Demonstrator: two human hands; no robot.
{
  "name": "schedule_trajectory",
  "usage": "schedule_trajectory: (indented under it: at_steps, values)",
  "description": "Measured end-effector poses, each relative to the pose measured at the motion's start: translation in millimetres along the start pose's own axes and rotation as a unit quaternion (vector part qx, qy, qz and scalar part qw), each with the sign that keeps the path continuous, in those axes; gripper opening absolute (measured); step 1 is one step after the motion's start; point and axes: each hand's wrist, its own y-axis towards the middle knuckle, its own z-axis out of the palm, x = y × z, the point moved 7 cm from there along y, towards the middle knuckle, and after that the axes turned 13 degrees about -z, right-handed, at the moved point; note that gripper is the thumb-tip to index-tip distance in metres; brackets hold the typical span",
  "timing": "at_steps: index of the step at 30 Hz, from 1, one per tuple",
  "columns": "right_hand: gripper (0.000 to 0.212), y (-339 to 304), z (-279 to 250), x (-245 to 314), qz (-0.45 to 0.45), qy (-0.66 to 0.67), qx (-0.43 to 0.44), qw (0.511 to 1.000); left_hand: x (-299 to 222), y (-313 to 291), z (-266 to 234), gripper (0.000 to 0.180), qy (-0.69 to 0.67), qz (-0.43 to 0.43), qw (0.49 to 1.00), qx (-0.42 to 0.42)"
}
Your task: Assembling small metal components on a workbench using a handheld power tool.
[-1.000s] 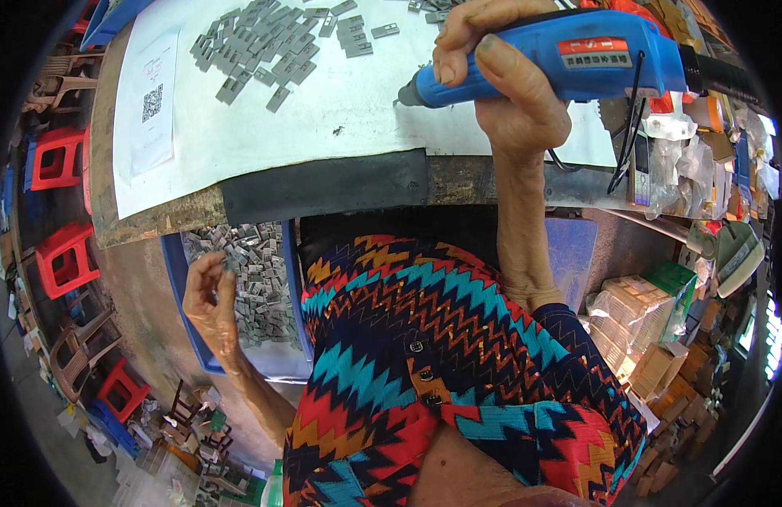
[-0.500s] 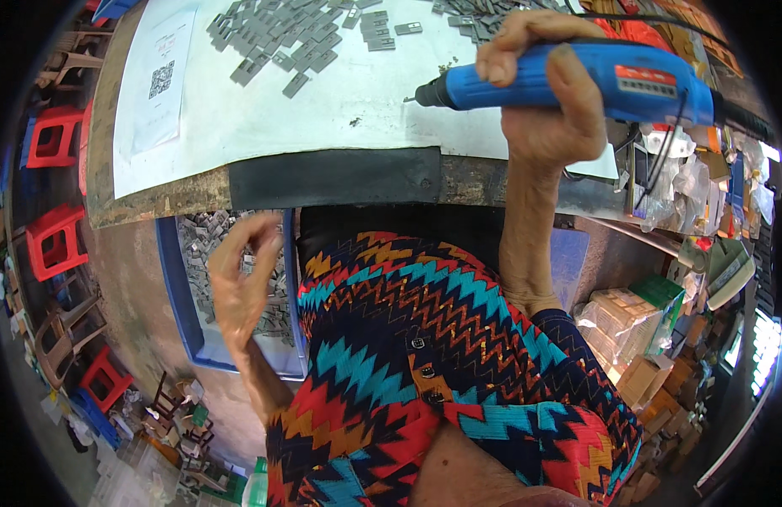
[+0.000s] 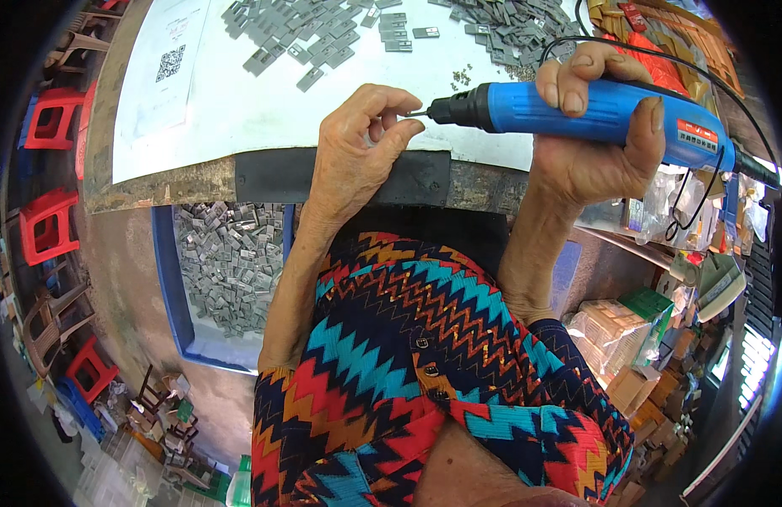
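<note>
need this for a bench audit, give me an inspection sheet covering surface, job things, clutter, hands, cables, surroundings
Surface: white sheet on a worn table, dark strip along its near edge.
Job things: blue power tool; grey parts piled on the sheet, more inside the blue bin below.
Clutter: tiny pieces beside the tool's nose; printed paper at left.
Hands: right hand grips the tool; left hand has thumb and forefinger at its tip, anything pinched too small to tell.
Cables: thick black cord at the tool's rear; thin black cable arching above.
Surroundings: red stools left, cardboard boxes right.
</note>
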Motion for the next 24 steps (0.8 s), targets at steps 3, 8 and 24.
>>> schedule_trajectory:
  at_steps: [3,8,24]
  values:
    - [0.038,0.0,-0.9,-1.2,0.002,-0.001,0.001,1.000,3.1,0.3,0.9,0.016,-0.011,-0.020,1.000,-0.002]
    - [0.038,-0.2,-2.4,-2.1,0.003,0.004,-0.004,1.000,6.8,-0.7,0.5,0.014,-0.039,-0.038,0.999,-0.003]
    - [0.037,-2.9,-0.9,0.2,-0.004,-0.024,0.011,1.000,5.7,-3.4,0.2,0.011,0.002,-0.015,1.000,-0.021]
